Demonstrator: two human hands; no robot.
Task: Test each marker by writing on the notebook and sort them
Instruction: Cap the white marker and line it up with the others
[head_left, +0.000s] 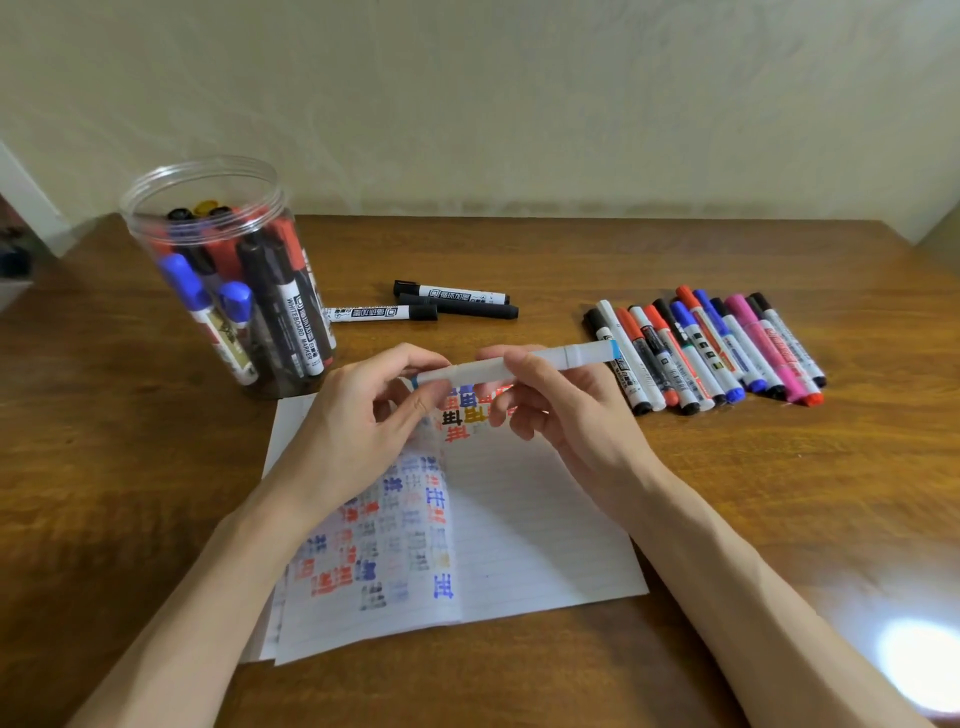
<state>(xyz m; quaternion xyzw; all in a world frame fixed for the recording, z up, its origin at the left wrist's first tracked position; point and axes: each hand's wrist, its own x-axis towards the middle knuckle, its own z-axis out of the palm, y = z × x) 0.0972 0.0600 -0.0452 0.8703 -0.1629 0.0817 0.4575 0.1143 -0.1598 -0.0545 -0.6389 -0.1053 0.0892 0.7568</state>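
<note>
Marker (566, 357) up off the page, held level between both hands. The left hand (358, 421) pinches its left end with thumb and fingertips, and the right hand (566, 421) curls round the middle of the barrel. That looks like the hold for pulling a cap off or pressing one home (which of the two, I cannot tell). The white barrel pokes out past the right hand, ending in a blue band.

Straight below the grip lies the notebook (519, 519). Test marks crowd the page under the left hand, while blank lines sit under the right, so there is room to write there.

Right of the grip runs a row (706, 353) of markers lying side by side, probably the sorted ones. The free end hangs just above its nearest members, so a swing that way needs care. Beyond the grip lie three black markers (452, 304), well apart from the hands. Left and beyond stands the jar (140, 218), holding more. On the table (727, 493), bare wood stretches past the notebook's right edge.
</note>
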